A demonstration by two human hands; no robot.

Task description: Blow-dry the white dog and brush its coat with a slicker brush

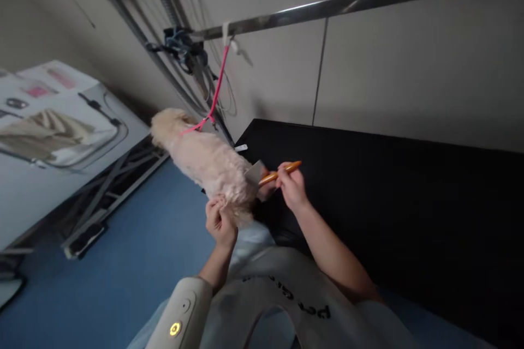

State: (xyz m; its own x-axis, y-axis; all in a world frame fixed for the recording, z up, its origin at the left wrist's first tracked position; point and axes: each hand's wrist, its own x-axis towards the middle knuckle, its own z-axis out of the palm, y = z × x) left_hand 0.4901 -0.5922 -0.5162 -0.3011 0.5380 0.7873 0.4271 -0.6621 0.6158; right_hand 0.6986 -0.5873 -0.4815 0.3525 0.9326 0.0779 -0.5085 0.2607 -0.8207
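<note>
The right hand point(291, 185) has its fingers closed around the orange handle of a slicker brush point(269, 178), its head against the rump of a cream dog point(204, 161) at the left end of the black surface point(380, 207). The left hand's point(221, 222) fingers bend against the dog's hindquarters; whether they pinch fur, I cannot tell.

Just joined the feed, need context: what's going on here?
A person is working on a pale dog at a black table. The right hand holds an orange-handled brush, its head against the dog's hindquarters. The left hand is at the fur there too; what its fingers pinch is unclear. A pink loop runs from the dog's neck to a metal bar.
</note>
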